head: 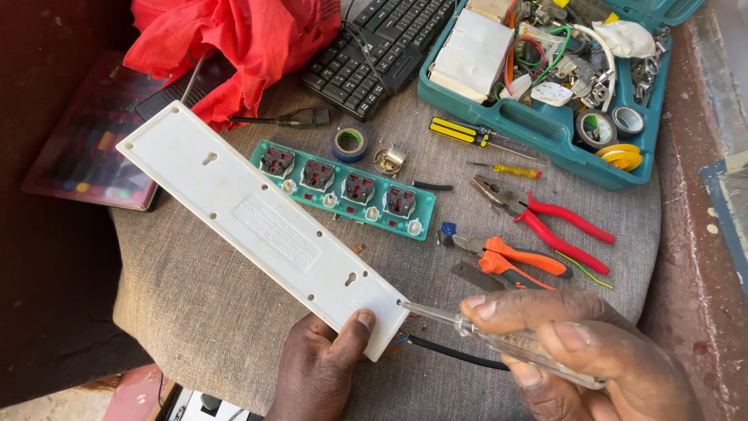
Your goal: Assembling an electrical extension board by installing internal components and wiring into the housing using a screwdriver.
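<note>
Fingers of the right hand (576, 351) are wrapped around a clear-handled screwdriver (506, 339), its tip set at a corner screw hole of the white power strip casing (261, 226). That casing is seen stretched from upper left toward lower centre of the frame, back face up, its near end pinched by the left hand (319, 366), thumb pressed on top. A slip looks possible here: the tip is held at a shallow slant, so it could skate off the hole, and the black cable (452, 352) lies just beneath. The right wrist is angled in from the lower right, the left from the bottom edge. A green socket panel (343, 191) and red-handled pliers (545, 218) are left lying beyond.
</note>
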